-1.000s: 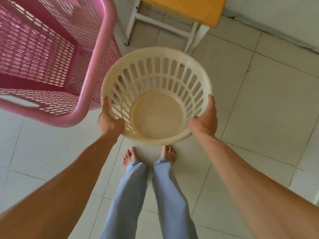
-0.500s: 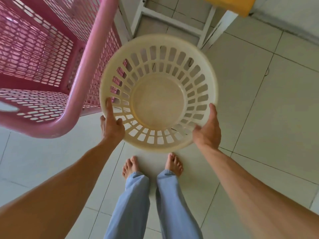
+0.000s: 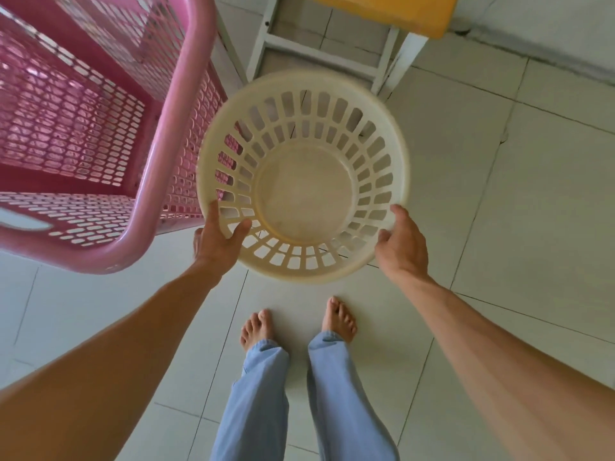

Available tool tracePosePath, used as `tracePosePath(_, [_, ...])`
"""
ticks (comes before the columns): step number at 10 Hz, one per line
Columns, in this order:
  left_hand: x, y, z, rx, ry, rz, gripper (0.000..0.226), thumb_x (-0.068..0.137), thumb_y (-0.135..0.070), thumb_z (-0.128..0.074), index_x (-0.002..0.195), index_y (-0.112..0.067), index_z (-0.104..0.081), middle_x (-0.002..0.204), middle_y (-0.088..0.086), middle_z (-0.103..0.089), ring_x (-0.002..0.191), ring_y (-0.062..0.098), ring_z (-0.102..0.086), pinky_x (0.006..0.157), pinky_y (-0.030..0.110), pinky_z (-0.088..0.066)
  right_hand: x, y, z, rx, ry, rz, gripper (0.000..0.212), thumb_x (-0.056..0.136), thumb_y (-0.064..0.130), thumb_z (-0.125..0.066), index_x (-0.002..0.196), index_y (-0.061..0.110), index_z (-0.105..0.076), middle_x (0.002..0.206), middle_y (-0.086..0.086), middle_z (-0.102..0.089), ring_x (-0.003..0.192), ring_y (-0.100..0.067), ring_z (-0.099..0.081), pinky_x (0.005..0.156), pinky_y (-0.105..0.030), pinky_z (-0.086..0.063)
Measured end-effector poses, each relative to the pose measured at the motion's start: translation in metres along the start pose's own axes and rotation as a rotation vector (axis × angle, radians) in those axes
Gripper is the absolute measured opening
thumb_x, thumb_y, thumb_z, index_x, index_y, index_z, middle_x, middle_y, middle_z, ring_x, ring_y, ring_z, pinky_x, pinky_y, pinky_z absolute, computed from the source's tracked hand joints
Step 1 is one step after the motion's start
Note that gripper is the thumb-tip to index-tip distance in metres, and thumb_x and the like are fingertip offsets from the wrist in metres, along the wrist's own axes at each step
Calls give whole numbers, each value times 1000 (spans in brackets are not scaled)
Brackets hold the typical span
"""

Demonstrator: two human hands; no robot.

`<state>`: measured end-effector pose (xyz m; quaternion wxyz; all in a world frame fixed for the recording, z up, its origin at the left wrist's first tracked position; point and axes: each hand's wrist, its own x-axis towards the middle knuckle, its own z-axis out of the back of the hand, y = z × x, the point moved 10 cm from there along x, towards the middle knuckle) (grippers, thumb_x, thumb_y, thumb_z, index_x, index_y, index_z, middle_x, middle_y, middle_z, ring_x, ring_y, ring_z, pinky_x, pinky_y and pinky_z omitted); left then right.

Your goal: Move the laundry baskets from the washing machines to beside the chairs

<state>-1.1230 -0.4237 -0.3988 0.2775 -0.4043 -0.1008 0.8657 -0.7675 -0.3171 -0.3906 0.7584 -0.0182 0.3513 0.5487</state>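
Note:
I look down at a round cream laundry basket (image 3: 304,191) with slotted walls, empty, held low over the tiled floor. My left hand (image 3: 219,242) grips its near-left rim with the thumb hooked inside. My right hand (image 3: 404,246) holds the near-right rim, fingers curled on the edge. A large pink rectangular laundry basket (image 3: 179,128) stands right beside it on the left, almost touching. Just beyond both is a chair with a yellow seat (image 3: 382,11) and white legs (image 3: 399,61).
My bare feet (image 3: 256,327) and light-blue trouser legs (image 3: 263,394) are directly below the cream basket. Pale floor tiles (image 3: 515,211) stretch to the right. A wall base (image 3: 549,44) runs along the top right.
The cream basket has moved forward, away from my feet and closer to the chair's legs, next to the pink basket. My left thumb now hooks inside the rim.

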Motion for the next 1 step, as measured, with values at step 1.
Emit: tracePosePath(1, [-40,-12,16,-12,52,60,74,90,-61,-53,150,-24,-31,131,11,-62,118,33,-55,89,44,-47,-32,6,26,10,9,0,37,102,18,-48,138,14,-51,129,-8,-63,120,-29,-59,94,-37,-48])
